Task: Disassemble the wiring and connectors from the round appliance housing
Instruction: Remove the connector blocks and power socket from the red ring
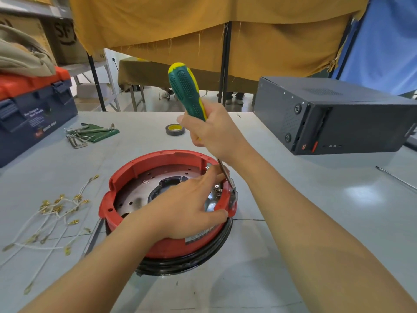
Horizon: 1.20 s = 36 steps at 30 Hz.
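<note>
A round red appliance housing [126,175] with a black base ring lies upside down in the middle of the table. My right hand [214,132] grips a green and yellow screwdriver [186,89], its shaft running down to a connector block [233,196] on the housing's right rim. My left hand [187,208] lies across the housing's right side, its thumb on the red rim and its fingers reaching to the rim beside the screwdriver shaft. Several white wires with brass terminals [56,208] lie loose on the table to the left.
A blue toolbox with an orange lid [33,114] stands at the far left. Hex keys on a green pouch [90,133] and a roll of tape [175,129] lie behind the housing. A dark grey computer case [327,114] sits at the right, a thin metal rod [397,178] near it.
</note>
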Motion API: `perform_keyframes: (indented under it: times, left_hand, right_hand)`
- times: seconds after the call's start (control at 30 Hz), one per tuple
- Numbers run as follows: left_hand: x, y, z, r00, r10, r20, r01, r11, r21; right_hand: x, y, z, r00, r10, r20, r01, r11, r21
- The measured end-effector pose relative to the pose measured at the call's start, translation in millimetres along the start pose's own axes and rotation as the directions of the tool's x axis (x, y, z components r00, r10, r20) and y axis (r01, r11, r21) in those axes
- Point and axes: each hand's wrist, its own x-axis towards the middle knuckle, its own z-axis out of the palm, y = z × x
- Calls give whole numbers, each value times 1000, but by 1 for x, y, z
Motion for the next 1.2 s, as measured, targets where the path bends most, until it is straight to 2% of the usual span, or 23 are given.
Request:
perform_keyframes:
  times: [0.47,0.67,0.83,1.0,1.2]
  left_hand:
    - [-3,6,-1,999,-33,-6,33,999,-2]
    - [-2,7,-2,999,15,-32,-16,1000,-2]
    - [-4,7,-2,996,63,-71,-62,998,19]
    - [-6,6,-1,983,122,-134,-120,992,24]
    - [-4,4,1,987,125,-98,-119,991,64]
  right_hand:
    - [-1,-2,5,992,60,107,-53,996,-72]
    - [-13,-6,-6,1000,-13,-8,12,996,-87]
    - [-28,-15,-12,997,-35,-63,23,981,-192]
    - [-36,-22,-19,992,-35,-118,8,974,-225]
    - [-38,-19,-24,991,-5,-135,-14,991,-137]
